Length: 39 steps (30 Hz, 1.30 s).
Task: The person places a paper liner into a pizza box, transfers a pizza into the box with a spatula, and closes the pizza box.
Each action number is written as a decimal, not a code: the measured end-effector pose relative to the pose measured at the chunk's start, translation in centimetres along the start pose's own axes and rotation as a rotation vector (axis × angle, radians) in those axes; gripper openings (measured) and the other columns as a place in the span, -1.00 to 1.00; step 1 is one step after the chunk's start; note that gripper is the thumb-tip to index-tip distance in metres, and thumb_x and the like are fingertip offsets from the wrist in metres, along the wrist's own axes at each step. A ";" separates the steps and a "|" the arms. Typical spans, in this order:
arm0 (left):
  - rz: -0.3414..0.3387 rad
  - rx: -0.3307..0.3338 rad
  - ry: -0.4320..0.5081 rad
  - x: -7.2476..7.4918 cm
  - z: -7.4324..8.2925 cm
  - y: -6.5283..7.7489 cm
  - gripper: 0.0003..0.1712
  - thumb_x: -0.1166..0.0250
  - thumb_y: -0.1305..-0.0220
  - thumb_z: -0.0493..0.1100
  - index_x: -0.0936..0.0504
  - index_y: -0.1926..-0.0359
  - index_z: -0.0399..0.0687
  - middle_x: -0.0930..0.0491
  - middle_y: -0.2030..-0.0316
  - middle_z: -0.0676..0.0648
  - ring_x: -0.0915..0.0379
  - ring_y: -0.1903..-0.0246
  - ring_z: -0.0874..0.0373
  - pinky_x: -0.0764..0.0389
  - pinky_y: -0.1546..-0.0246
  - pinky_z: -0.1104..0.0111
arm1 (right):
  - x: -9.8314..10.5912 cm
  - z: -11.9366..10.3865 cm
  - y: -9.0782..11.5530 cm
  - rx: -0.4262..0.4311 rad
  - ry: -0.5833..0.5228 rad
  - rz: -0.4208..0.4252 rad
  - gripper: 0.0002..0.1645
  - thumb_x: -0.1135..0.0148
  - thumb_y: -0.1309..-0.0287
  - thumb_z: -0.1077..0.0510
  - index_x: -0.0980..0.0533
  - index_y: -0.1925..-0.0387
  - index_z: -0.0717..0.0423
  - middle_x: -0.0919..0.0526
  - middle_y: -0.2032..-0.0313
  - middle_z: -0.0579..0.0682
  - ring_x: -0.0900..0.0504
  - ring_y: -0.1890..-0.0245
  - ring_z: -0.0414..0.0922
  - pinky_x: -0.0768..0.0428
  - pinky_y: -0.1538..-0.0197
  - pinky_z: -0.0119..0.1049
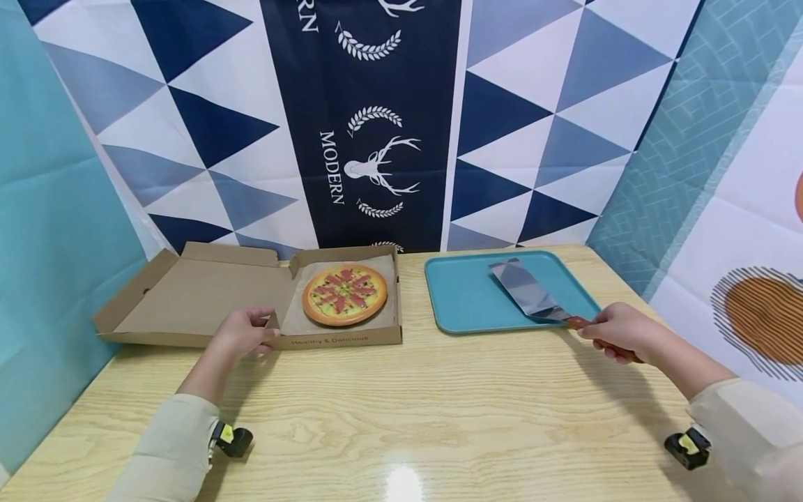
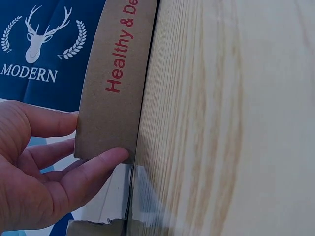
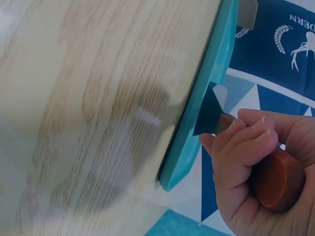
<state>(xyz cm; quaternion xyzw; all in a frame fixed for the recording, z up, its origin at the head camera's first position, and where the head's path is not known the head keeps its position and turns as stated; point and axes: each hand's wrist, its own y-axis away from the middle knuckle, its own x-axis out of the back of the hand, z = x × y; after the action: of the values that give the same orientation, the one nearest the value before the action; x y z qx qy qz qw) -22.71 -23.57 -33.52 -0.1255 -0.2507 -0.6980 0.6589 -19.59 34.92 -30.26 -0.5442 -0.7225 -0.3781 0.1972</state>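
My left hand [image 1: 243, 333] grips the left end of the front wall of an opened cardboard pizza box [image 1: 384, 337], with fingers on both sides of that wall [image 2: 115, 118]. Inside the box, on a sheet of paper, lies a round pizza [image 1: 344, 294] with red strips on top. The lid [image 1: 203, 296] is folded back to the left. My right hand [image 1: 617, 331] holds a spatula by its brown handle [image 3: 279, 179]. The wide metal blade [image 1: 525, 287] of the spatula extends over a blue-green tray [image 1: 448, 307], and the hand is just off the tray's right front corner.
Box and tray stand side by side at the back of a wooden table [image 1: 401, 404], with a gap between them. A patterned curtain [image 1: 376, 125] hangs right behind. Hanging cloth also closes off the left [image 1: 56, 244] and right sides.
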 end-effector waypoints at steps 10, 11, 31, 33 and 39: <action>-0.005 0.000 -0.002 -0.1 0.0 0.0 -0.30 -0.21 -0.30 -0.42 -0.16 -0.40 -0.47 -0.12 -0.31 -0.58 -0.57 0.13 -0.06 -0.69 0.16 0.21 | 0.8 0.2 -0.2 0.004 0.052 0.000 -0.60 -0.11 -0.33 0.15 -0.45 0.65 0.14 -0.34 0.74 -0.10 -0.27 0.76 -0.22 -0.35 0.65 -0.38; -0.005 0.001 -0.003 -0.1 0.0 0.0 -0.30 -0.21 -0.30 -0.42 -0.16 -0.40 -0.46 -0.12 -0.31 -0.57 -0.57 0.13 -0.06 -0.69 0.16 0.21 | 0.8 0.2 -0.2 0.001 0.050 0.000 -0.61 -0.11 -0.32 0.14 -0.46 0.65 0.14 -0.35 0.74 -0.10 -0.27 0.76 -0.22 -0.35 0.65 -0.38; -0.003 0.000 0.021 -0.1 0.1 0.3 -0.31 -0.17 -0.33 -0.41 -0.12 -0.40 -0.50 -0.11 -0.29 -0.59 -0.48 -0.04 -0.28 -0.68 0.13 0.22 | 2.2 -0.1 -0.6 -0.010 0.106 -0.059 -0.72 -0.07 -0.31 0.18 -0.56 0.42 0.31 -0.52 0.62 -0.03 -0.36 0.71 -0.21 -0.32 0.62 -0.39; -0.001 0.005 0.024 -0.1 0.0 0.3 -0.31 -0.17 -0.33 -0.41 -0.12 -0.40 -0.50 -0.12 -0.29 -0.58 -0.48 -0.04 -0.27 -0.68 0.13 0.22 | 2.3 -0.3 -0.6 -0.009 0.144 -0.060 -0.72 -0.07 -0.29 0.18 -0.56 0.38 0.33 -0.51 0.62 -0.02 -0.37 0.71 -0.20 -0.30 0.63 -0.39; 0.005 0.003 0.041 -0.1 0.0 0.1 -0.31 -0.18 -0.34 -0.40 -0.12 -0.41 -0.48 -0.14 -0.28 -0.57 -0.47 -0.04 -0.28 -0.68 0.13 0.22 | 2.3 -1.1 -0.4 -0.026 0.252 -0.064 -0.76 -0.07 -0.23 0.20 -0.45 0.54 0.17 -0.24 0.70 -0.09 -0.27 0.75 -0.20 -0.22 0.66 -0.41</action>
<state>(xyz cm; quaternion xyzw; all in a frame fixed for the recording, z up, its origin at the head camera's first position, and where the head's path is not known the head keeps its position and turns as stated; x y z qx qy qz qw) -22.61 -23.53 -33.58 -0.1106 -0.2377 -0.6986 0.6657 -20.89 35.45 -28.10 -0.4713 -0.7041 -0.4589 0.2673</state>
